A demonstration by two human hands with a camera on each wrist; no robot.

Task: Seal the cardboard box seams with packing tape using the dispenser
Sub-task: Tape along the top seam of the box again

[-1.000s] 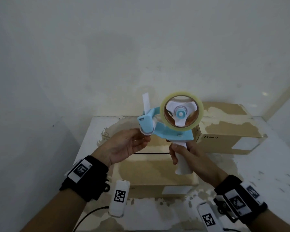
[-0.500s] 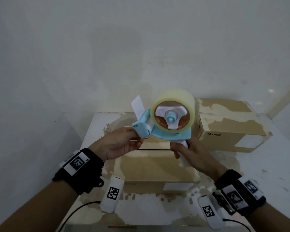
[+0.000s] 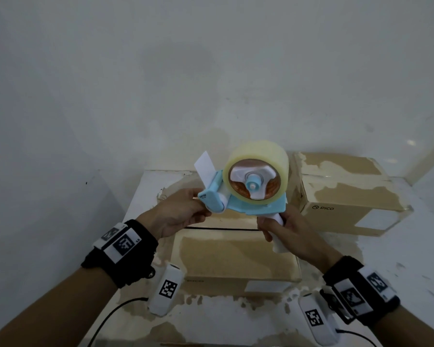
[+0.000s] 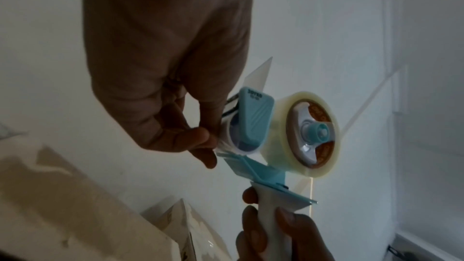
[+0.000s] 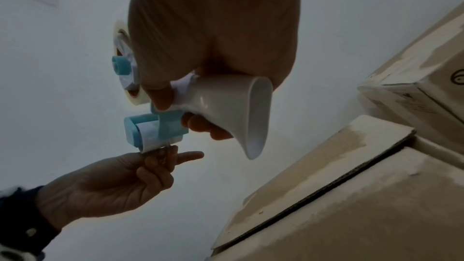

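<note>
I hold a light-blue tape dispenser (image 3: 251,196) with a clear tape roll (image 3: 257,171) in the air above a cardboard box (image 3: 236,256). My right hand (image 3: 283,231) grips its white handle (image 5: 226,102). My left hand (image 3: 183,211) pinches the tape end at the front roller (image 4: 238,142), thumb and fingertips (image 5: 160,156) closed on it. A white flap (image 3: 206,169) sticks up from the dispenser's front. The box's centre seam (image 3: 221,228) runs as a dark line under the dispenser; the same box (image 5: 351,195) shows in the right wrist view.
A second cardboard box (image 3: 346,194) marked PICO stands behind and to the right. Both rest on a white table (image 3: 411,246) against a white wall. Two white tagged devices (image 3: 164,289) (image 3: 316,319) hang below my wrists, with black cables.
The dispenser has turned so the roll's broad face shows more, and it has shifted slightly left and toward me. Both hands keep their holds.
</note>
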